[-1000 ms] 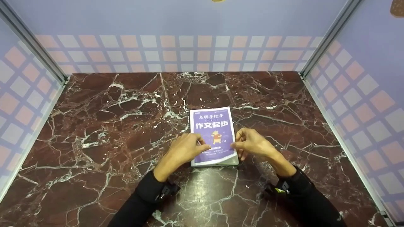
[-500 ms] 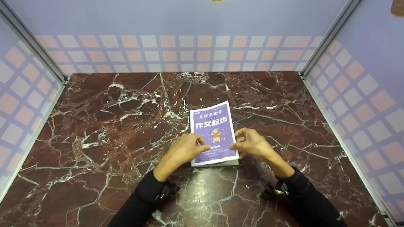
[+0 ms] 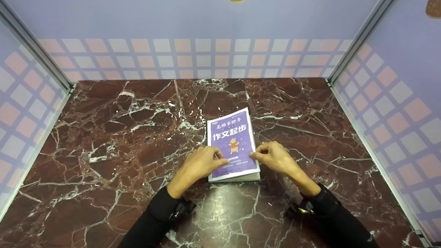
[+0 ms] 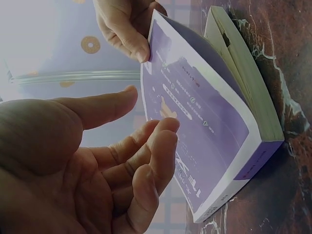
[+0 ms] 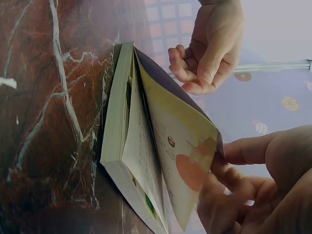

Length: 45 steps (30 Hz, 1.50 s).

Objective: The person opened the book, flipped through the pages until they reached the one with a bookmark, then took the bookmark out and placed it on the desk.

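Observation:
A thick paperback book [image 3: 236,137] with a purple, white-bordered cover and a cartoon bear lies on the table, its spine to the left. My right hand [image 3: 274,155] pinches the front cover's right edge between thumb and fingers and holds it lifted. In the right wrist view the cover's yellowish inner side [image 5: 178,136] shows, with printed pages [image 5: 139,131] under it. My left hand [image 3: 203,162] hovers over the spine side; in the left wrist view its thumb and loosely bent fingers [image 4: 163,141] stand apart with nothing between them.
The book lies on a dark red marbled tabletop [image 3: 137,137] with white veins. A lilac back wall [image 3: 193,20] with pink and white squares closes off the far side, with similar walls at left and right.
My right hand has raised the cover's right edge, so the cover now tilts up toward the left and its top right corner stands higher. My left hand has stayed almost in place.

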### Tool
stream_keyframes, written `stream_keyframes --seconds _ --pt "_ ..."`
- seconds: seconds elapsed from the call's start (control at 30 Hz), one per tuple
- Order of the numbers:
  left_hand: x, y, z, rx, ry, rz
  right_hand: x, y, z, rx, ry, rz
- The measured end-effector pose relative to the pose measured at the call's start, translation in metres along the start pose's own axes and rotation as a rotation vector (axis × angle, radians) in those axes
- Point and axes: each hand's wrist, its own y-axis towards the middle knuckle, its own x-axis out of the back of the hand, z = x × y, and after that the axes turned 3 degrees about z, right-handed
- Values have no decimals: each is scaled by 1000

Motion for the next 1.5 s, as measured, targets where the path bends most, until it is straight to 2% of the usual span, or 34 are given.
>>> stream_keyframes --seconds 0.2,0.4,0.6,0.77,0.93,1.2,1.4,1.5 --pt "0 0 1 4 -8 -1 0 1 0 52 -11 -14" --pt "-1 -1 -2 0 -23 -17 -2 0 2 57 29 -28" --pt "-3 -2 -6 -67 -64 -86 -7 -2 7 66 86 -68" --pt "-5 -5 -10 -137 -151 -135 -14 -4 13 100 177 -105" --pt "-6 -5 -12 -177 -229 -165 -19 -8 18 123 256 -61" --pt "-9 -3 -15 -163 -361 -197 -27 -10 23 170 266 12" --pt "-12 -3 -16 -193 -328 -250 -30 -12 26 211 262 43" --pt "-12 -3 -16 -182 -315 -264 -32 -13 26 225 278 66"
